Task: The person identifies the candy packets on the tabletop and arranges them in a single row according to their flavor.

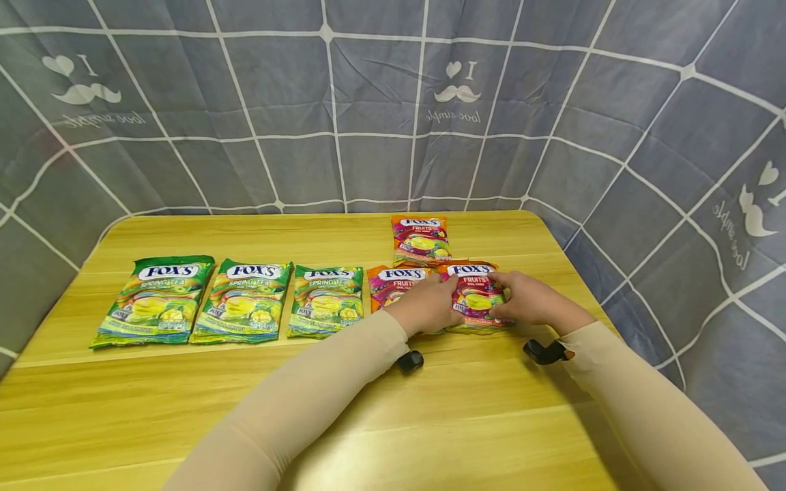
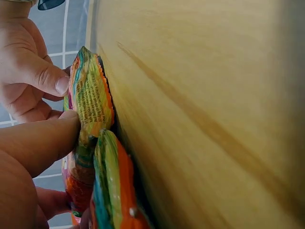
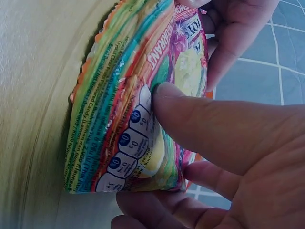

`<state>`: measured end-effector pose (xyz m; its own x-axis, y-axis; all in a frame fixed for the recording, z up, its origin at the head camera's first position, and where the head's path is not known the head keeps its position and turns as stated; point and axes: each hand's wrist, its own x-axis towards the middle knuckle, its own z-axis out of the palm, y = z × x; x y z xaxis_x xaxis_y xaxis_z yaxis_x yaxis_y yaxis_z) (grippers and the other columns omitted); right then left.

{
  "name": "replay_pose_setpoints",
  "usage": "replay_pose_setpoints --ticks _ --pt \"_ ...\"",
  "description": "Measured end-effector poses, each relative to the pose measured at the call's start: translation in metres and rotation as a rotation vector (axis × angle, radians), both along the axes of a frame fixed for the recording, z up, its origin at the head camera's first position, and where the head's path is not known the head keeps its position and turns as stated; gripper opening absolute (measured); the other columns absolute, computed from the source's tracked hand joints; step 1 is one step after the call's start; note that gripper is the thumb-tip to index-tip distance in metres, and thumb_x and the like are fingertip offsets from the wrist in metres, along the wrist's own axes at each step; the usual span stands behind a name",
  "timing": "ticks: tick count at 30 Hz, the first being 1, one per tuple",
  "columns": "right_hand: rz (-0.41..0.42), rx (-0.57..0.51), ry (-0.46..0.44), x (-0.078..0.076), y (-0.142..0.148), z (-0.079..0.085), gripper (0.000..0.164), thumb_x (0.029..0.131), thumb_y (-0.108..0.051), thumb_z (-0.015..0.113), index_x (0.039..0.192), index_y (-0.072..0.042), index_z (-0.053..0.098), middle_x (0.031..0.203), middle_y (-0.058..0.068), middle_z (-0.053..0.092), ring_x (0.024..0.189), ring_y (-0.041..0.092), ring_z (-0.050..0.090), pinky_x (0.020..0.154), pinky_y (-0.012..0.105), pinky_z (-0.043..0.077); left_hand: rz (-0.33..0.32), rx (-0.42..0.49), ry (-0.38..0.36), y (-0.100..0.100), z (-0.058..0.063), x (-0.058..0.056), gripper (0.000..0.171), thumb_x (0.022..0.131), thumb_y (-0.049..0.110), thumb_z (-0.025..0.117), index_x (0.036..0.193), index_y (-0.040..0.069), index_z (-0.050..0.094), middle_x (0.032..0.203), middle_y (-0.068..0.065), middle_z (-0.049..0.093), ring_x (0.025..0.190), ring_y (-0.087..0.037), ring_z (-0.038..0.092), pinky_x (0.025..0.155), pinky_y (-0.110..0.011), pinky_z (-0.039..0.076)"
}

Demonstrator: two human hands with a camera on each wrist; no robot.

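Note:
A red and orange bag of Fox's fruit candy (image 1: pixel 475 290) lies at the right end of a row of bags. My left hand (image 1: pixel 430 305) holds its left side, thumb on the front. At the right side, my right hand (image 1: pixel 531 300) pinches the same bag; in the right wrist view the thumb (image 3: pixel 174 98) presses the printed front and fingers lie along the edge. A second fruit candy bag (image 1: pixel 389 283), partly hidden behind my left hand, sits directly to the left. In the left wrist view, the two bags' lower ends touch or nearly touch.
Another fruit candy bag (image 1: pixel 420 239) lies behind the pair, near the table's back edge. Leftward in the row are three green Spring Tea bags, the nearest (image 1: pixel 328 300) beside the fruit bags. Grey checked cloth (image 1: pixel 381 102) surrounds the wooden table (image 1: pixel 454 423).

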<state>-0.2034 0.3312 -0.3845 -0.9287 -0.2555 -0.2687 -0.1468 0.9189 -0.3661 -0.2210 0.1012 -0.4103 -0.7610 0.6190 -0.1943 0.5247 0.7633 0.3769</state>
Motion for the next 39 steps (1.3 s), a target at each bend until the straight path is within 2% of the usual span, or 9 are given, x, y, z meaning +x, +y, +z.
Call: replay_pose_setpoints --ticks 4,9,17,24,32,39 --pt "0.005 -0.002 -0.018 -0.0009 0.0017 -0.0012 0.083 0.092 -0.024 0.083 0.157 0.008 0.041 0.135 0.028 0.065 0.117 0.037 0.064 0.102 0.055 0.053 -0.005 -0.033 0.026 0.0022 0.0006 0.0001 0.089 0.101 0.057 0.065 0.169 0.013 0.026 0.159 -0.014 0.048 0.135 -0.022 0.052 0.11 -0.035 0.051" --pt "0.003 0.022 -0.038 -0.0009 0.003 -0.0002 0.082 0.092 -0.026 0.083 0.156 0.006 0.044 0.131 0.028 0.068 0.114 0.036 0.066 0.103 0.056 0.053 0.013 -0.054 0.011 0.0044 0.0019 0.001 0.089 0.1 0.058 0.065 0.169 0.016 0.027 0.158 -0.018 0.044 0.127 -0.024 0.057 0.106 -0.036 0.054" --pt "0.014 0.033 -0.071 -0.0027 0.002 0.0006 0.079 0.093 -0.025 0.081 0.157 0.004 0.044 0.131 0.027 0.07 0.116 0.036 0.067 0.107 0.057 0.05 0.016 -0.069 -0.003 0.0055 0.0033 0.0012 0.089 0.1 0.059 0.063 0.169 0.018 0.025 0.163 -0.018 0.041 0.139 -0.027 0.052 0.11 -0.037 0.052" --pt "0.041 0.059 -0.09 -0.0062 0.0014 0.0011 0.079 0.094 -0.025 0.08 0.157 0.005 0.044 0.134 0.026 0.069 0.118 0.036 0.066 0.11 0.058 0.048 0.039 -0.044 -0.043 0.0047 0.0036 0.0013 0.087 0.1 0.057 0.065 0.169 0.018 0.028 0.163 -0.018 0.038 0.14 -0.028 0.053 0.113 -0.039 0.05" --pt "0.059 0.083 -0.1 -0.0093 -0.001 0.0009 0.077 0.095 -0.025 0.08 0.157 0.004 0.045 0.141 0.024 0.066 0.123 0.037 0.063 0.113 0.058 0.046 0.04 -0.058 -0.031 0.0065 0.0015 -0.0001 0.086 0.099 0.057 0.067 0.167 0.018 0.032 0.166 -0.016 0.04 0.148 -0.027 0.046 0.118 -0.04 0.046" --pt "0.075 0.104 -0.097 -0.0082 -0.0045 0.0042 0.074 0.095 -0.024 0.08 0.155 0.004 0.047 0.14 0.024 0.066 0.123 0.038 0.063 0.112 0.058 0.047 0.049 -0.063 -0.047 0.0076 0.0007 0.0001 0.085 0.1 0.056 0.067 0.168 0.02 0.031 0.169 -0.016 0.035 0.15 -0.031 0.045 0.117 -0.043 0.047"
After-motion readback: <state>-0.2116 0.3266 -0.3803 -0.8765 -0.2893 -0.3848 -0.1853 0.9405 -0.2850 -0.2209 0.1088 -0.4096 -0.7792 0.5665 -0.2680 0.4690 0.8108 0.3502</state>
